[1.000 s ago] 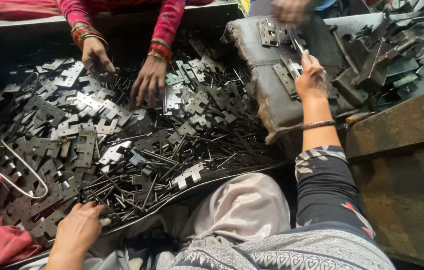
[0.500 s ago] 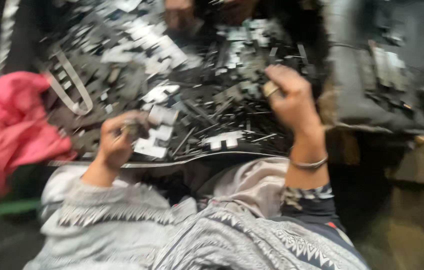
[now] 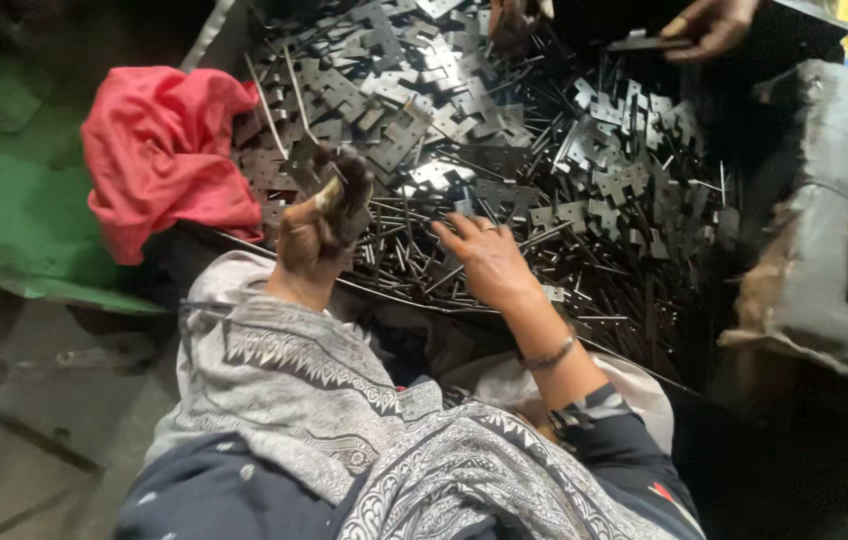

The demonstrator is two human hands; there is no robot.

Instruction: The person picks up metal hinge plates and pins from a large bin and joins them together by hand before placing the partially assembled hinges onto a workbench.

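Observation:
A wide dark tray [image 3: 634,352] holds a heap of flat metal hinge plates [image 3: 414,90] and thin metal pins [image 3: 414,262]. My left hand [image 3: 319,225] is closed at the tray's near edge, gripping a metal plate that sticks up from the fingers. My right hand [image 3: 489,258] lies over the pins just right of it, fingers spread and bent down onto the pile; a ring and a wrist bangle show. Whether its fingertips pinch a pin is hidden.
A crumpled red cloth [image 3: 164,150] lies at the tray's left edge. Another person's hand [image 3: 709,25] holds a plate at the far right. A grey padded block [image 3: 824,230] stands to the right, a green surface [image 3: 14,200] to the left.
The view has swung left. My right hand came from the grey block down onto the pins. My left hand has lifted a plate at the tray's near edge.

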